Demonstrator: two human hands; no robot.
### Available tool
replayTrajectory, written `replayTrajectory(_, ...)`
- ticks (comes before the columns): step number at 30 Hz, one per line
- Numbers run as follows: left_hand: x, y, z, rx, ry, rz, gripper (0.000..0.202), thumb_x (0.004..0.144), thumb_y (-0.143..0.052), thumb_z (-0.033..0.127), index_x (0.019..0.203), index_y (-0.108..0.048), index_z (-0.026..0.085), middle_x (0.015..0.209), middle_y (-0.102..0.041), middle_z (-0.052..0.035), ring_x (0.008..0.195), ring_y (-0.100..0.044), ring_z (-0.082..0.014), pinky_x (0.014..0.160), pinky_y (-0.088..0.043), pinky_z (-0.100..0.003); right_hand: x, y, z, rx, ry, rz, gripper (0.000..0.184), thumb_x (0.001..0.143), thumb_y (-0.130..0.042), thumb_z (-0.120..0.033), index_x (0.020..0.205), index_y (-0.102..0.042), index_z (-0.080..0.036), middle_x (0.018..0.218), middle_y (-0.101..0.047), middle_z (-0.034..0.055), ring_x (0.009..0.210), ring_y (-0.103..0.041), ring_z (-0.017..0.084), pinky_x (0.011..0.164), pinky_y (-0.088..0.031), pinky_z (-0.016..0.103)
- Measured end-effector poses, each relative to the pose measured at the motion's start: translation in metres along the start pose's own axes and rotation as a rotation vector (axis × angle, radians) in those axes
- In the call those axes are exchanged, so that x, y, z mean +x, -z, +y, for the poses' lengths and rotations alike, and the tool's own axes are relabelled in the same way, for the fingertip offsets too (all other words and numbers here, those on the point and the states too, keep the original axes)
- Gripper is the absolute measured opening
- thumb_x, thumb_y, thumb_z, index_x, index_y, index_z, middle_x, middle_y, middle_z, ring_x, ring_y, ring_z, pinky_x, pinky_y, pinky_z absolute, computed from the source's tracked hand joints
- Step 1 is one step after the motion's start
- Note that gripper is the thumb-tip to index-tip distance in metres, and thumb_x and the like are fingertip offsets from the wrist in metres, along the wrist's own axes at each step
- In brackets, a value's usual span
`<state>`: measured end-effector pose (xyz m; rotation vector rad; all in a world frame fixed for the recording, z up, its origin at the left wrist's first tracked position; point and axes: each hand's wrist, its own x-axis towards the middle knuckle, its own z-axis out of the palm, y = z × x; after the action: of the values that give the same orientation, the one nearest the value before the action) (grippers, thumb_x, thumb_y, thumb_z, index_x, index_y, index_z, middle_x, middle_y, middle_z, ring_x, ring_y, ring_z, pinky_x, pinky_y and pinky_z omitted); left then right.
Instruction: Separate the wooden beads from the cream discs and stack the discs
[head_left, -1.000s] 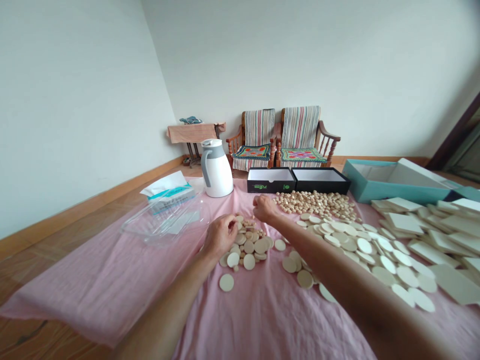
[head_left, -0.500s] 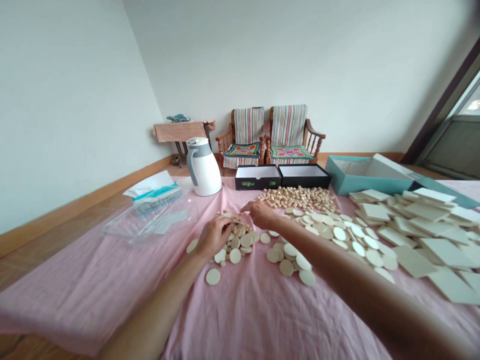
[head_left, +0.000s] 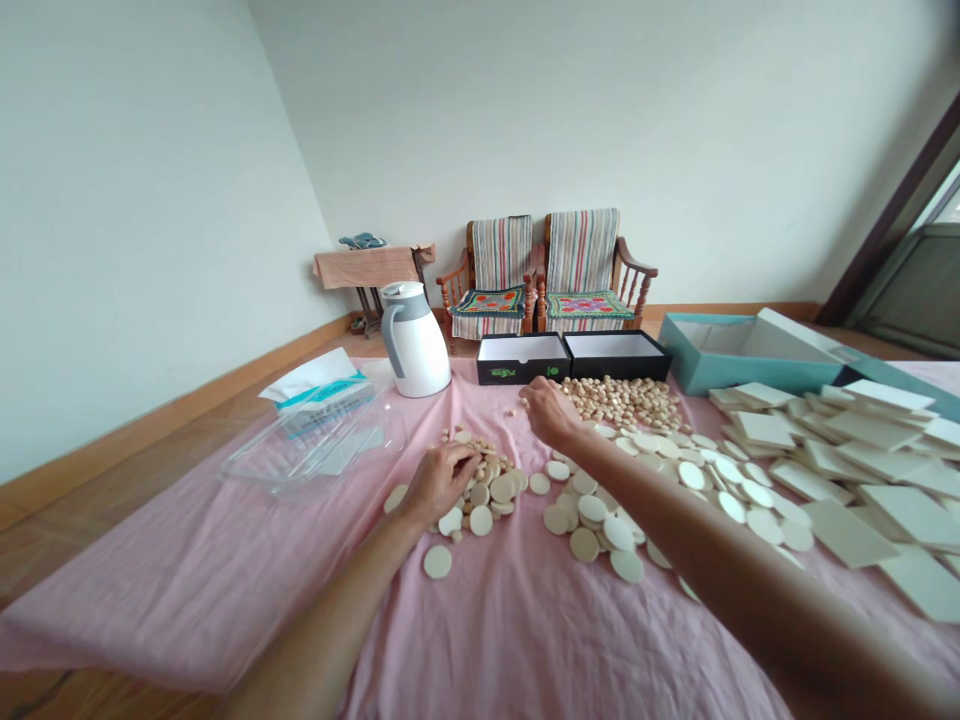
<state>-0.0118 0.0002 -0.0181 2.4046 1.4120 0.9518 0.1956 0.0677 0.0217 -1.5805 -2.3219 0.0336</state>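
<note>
My left hand [head_left: 442, 482] rests at a mixed pile of pale round wooden discs [head_left: 481, 520] and small wooden beads. Its fingers are bent and pressed together over the pile; whatever they hold is hidden. Further forward, my right hand [head_left: 553, 412] is at the left end of a heap of small wooden beads [head_left: 626, 400]. The fingers there are curled downward, and their tips are too small to show what is in them. A few loose beads [head_left: 514, 411] lie just left of these fingers.
Round discs [head_left: 592, 510] spread under my right forearm, with square tiles [head_left: 847, 530] heaped at the right. Behind are two black boxes [head_left: 525, 372] and a blue box [head_left: 712, 372]. A white jug [head_left: 420, 350] and clear plastic packaging [head_left: 300, 460] stand left on the pink cloth [head_left: 247, 570].
My right hand has moved right, away from the mixed pile, to the edge of the bead heap. The left hand stays at its pile. The view has shifted slightly.
</note>
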Motion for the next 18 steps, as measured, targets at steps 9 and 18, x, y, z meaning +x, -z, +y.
replayTrajectory(9,0.0,0.006,0.007,-0.1,0.072,0.06,0.021,0.086,-0.047,0.02,0.093,-0.066,0.019,0.096,-0.07,-0.0041,0.091,-0.064,-0.0153,0.084,-0.048,-0.027,-0.128,0.02,0.015,0.231,0.102,0.2,0.024,0.087,-0.04,-0.016,0.101,-0.06,-0.017,0.098,-0.059,0.0075,0.086,-0.057,0.016,0.073,-0.046,0.026)
replayTrajectory(18,0.046,0.033,-0.034,0.13,0.116,-0.13,0.026,0.077,-0.048,0.013,0.091,-0.069,0.019,0.093,-0.069,-0.0046,0.079,-0.064,-0.0159,0.073,-0.048,-0.025,-0.169,0.013,0.035,0.254,0.079,0.364,0.027,0.089,-0.041,-0.018,0.112,-0.055,-0.022,0.104,-0.059,0.0077,0.092,-0.058,0.017,0.079,-0.049,0.031)
